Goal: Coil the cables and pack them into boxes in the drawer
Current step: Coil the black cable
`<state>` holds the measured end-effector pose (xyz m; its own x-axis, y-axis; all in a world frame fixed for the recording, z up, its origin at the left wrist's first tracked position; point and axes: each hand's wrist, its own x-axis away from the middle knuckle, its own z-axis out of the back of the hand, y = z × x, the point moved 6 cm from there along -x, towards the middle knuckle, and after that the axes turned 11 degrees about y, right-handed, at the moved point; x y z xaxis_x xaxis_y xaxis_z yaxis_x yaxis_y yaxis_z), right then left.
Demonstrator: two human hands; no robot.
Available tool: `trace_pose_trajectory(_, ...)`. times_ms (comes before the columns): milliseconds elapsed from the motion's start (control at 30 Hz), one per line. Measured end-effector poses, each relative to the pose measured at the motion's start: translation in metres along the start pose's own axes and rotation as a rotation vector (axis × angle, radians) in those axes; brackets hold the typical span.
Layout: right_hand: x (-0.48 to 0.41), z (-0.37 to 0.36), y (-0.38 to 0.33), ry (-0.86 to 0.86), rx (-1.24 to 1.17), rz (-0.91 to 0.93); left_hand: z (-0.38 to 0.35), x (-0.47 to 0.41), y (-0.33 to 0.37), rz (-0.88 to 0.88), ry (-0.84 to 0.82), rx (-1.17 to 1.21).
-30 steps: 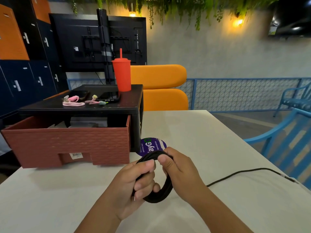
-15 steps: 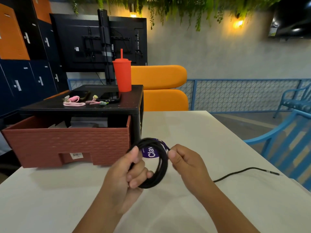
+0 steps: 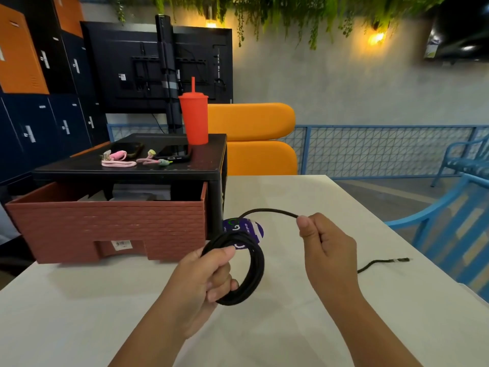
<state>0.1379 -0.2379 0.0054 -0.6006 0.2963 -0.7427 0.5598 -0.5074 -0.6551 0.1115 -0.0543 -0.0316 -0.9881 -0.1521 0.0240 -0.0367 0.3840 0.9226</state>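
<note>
While left grip [image 3: 211, 274] clasps it, coil [image 3: 257, 266] juts rightward.

Looks like a shared lounge or co-working common room rather than a home. On the left, a wall of numbered lockers [image 3: 31, 128] in orange and navy. Beside them, the back of a large screen [image 3: 137, 67] on a black pole stand. Beyond the white worktop [image 3: 79, 313], a rounded orange padded seat [image 3: 251, 120], a blue mesh railing [image 3: 383, 149] and blue chairs [image 3: 463, 160]. Overhead, trailing greenery [image 3: 291, 11], warm wall lamps [image 3: 377, 38] against a grey concrete-look wall, and a second screen [image 3: 460, 25] mounted high on the right.
</note>
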Motion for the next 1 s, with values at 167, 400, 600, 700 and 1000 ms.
trace_pose_trajectory(167, -0.004, 0.005, 0.005, 0.034, 0.072, -0.018, -0.006, 0.005, -0.004, 0.047, -0.097, -0.065)
trace_pose_trajectory(400, -0.003, 0.004, -0.001, 0.045, -0.002, 0.017, -0.006, 0.008, -0.002, 0.066, -0.197, 0.033)
trace_pose_trajectory(600, 0.01, -0.022, 0.009, -0.244, 0.087, -0.059, -0.003, 0.004, 0.01, -0.003, -0.185, 0.276)
trace_pose_trajectory(700, 0.021, -0.035, 0.003, -0.375, 0.059, -0.057, 0.004, -0.001, 0.017, -0.046, -0.119, 0.353)
trace_pose_trajectory(1000, 0.011, -0.017, -0.005, -0.196, 0.06, -0.015, 0.005, 0.001, 0.013, -0.041, -0.098, 0.163)
